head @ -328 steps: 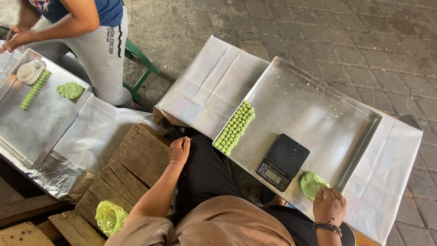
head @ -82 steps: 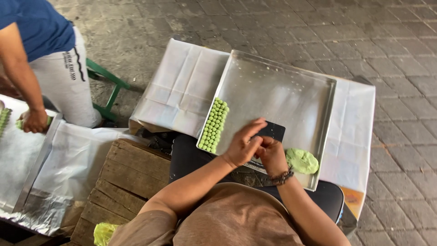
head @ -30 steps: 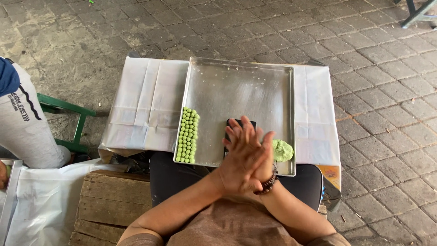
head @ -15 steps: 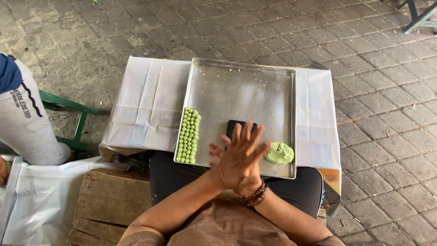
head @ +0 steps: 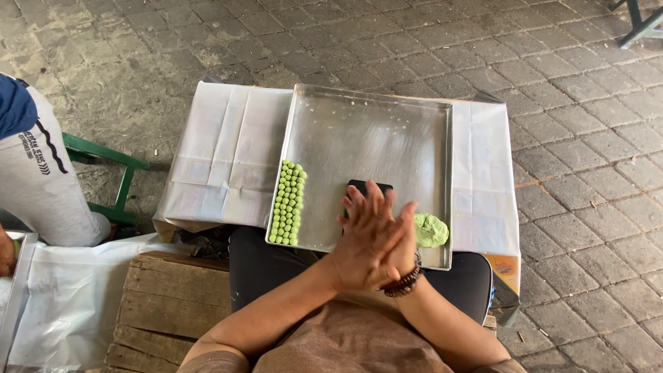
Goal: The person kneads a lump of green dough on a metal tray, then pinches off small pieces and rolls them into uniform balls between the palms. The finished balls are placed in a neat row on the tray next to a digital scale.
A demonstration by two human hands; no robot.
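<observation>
My left hand [head: 369, 238] lies flat over my right hand [head: 409, 243], palm pressed to palm, just above the near edge of a metal tray [head: 373, 131]. The fingers of both hands are stretched out; whatever may lie between the palms is hidden. A beaded bracelet [head: 404, 283] circles my right wrist. Under my fingertips a small black scale [head: 364, 187] shows partly. A lump of green dough [head: 431, 230] rests on the tray right beside my hands. Several small green balls [head: 289, 204] stand in neat rows at the tray's near left.
The tray sits on a low table covered in white paper [head: 221, 152] over paving stones. A wooden crate [head: 166, 304] and white plastic sheet [head: 65, 304] lie at my left. Another person [head: 34, 179] sits on a green stool [head: 103, 155] at the far left.
My hands have kept sliding palm against palm over the scale; the left hand has shifted across the right. The camera has swung to centre the tray.
</observation>
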